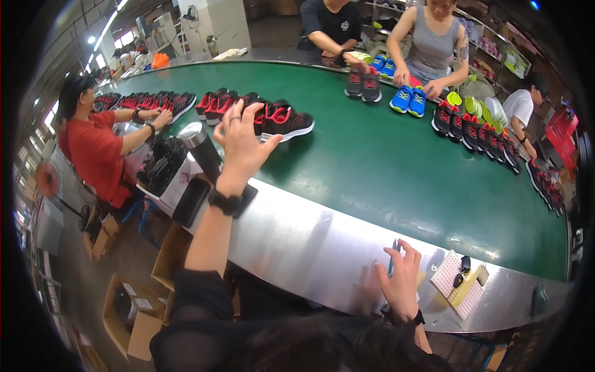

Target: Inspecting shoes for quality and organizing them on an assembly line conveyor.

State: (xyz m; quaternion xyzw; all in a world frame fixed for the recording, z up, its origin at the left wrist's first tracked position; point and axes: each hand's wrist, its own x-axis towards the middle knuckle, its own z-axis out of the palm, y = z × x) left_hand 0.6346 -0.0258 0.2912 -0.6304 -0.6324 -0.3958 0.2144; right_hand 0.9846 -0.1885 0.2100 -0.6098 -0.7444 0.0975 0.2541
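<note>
My left hand (pixel 243 144) is raised with its fingers spread, in front of a group of black sneakers (pixel 286 123) with red laces and white soles on the green belt (pixel 347 155). Whether its fingertips touch the shoes I cannot tell; nothing shows in its grasp. Lower right, over the metal edge (pixel 291 242) of the table, my right hand (pixel 401 282) curls around a thin dark tool (pixel 392 259), whose exact kind is hard to make out.
By my left forearm stand a dark flask (pixel 201 149) and a black case (pixel 191 202). A pink dotted pad (pixel 447 279) with dark sunglasses (pixel 462 271) lies beyond my right hand. Co-workers handle grey sneakers (pixel 363 85) and blue sneakers (pixel 408 100) across the belt; another person (pixel 99 136) is at left.
</note>
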